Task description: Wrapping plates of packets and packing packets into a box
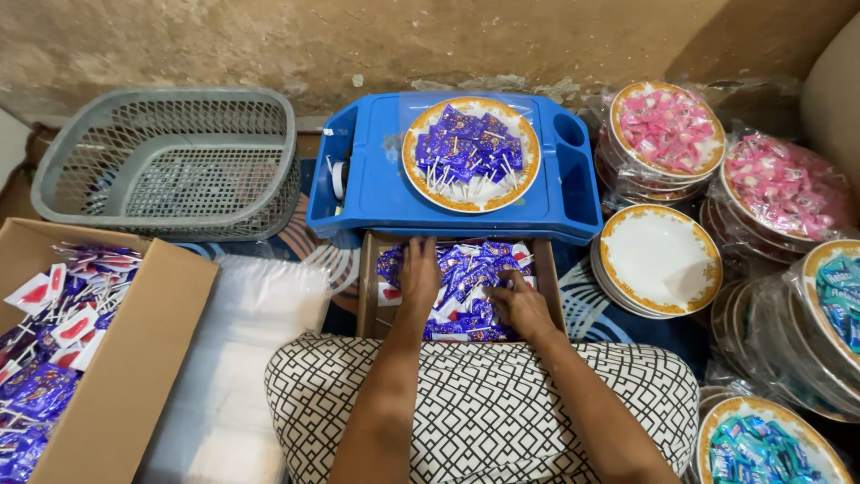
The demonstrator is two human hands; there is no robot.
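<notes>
Two hands (419, 273), two boxes (116, 358) — one basket (170, 161), one tray (376, 193).

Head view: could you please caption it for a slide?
Both hands, left hand and right hand, reach into a box of blue-wrapped lollipops.

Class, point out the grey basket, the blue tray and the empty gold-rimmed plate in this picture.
grey basket (67, 184): head view, on its left mesh wall.
blue tray (372, 193): head view, bare surface left of the filled plate.
empty gold-rimmed plate (660, 258): head view, white centre.
</notes>
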